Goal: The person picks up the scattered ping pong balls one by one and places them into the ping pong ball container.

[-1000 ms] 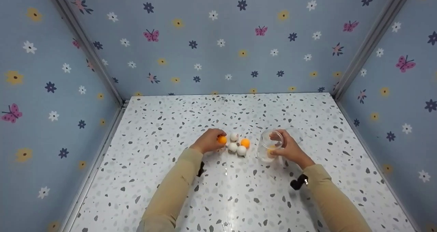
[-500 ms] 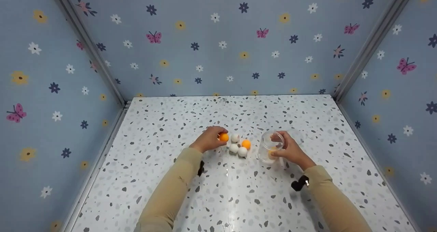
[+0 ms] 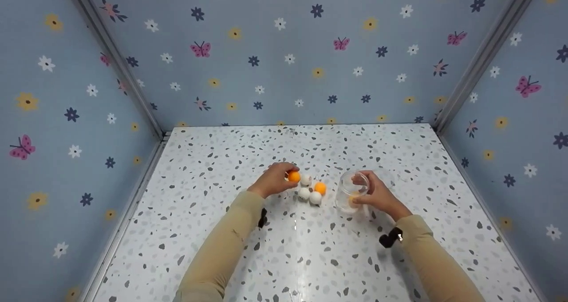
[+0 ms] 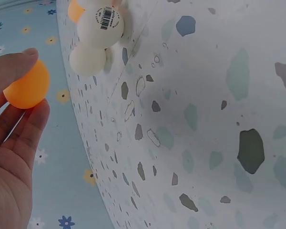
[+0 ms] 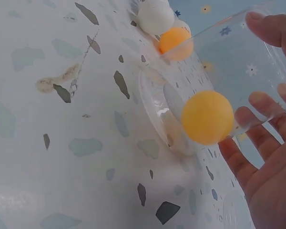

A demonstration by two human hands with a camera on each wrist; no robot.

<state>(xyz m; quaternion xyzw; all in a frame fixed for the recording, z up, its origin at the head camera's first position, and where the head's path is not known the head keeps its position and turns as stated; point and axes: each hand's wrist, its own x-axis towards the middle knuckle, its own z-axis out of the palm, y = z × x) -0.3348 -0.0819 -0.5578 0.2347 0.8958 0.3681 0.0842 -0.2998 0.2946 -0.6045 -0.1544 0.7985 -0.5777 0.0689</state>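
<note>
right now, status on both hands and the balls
Left hand pinches held orange ball. Right hand grips clear cup, yellow-orange ball inside. Possibly in the way, between hands: three white balls, one loose orange ball.

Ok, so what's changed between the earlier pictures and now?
The left hand and its orange ball moved slightly up and right in the head view. Nothing was visibly grasped or released. The right hand still holds the clear cup; the ball inside and the four balls on the table look unchanged.

Left hand (image 3: 272, 181) is pinching, right hand (image 3: 378, 197) is gripping; both forearms (image 3: 226, 244) are pointing far and inward.
</note>
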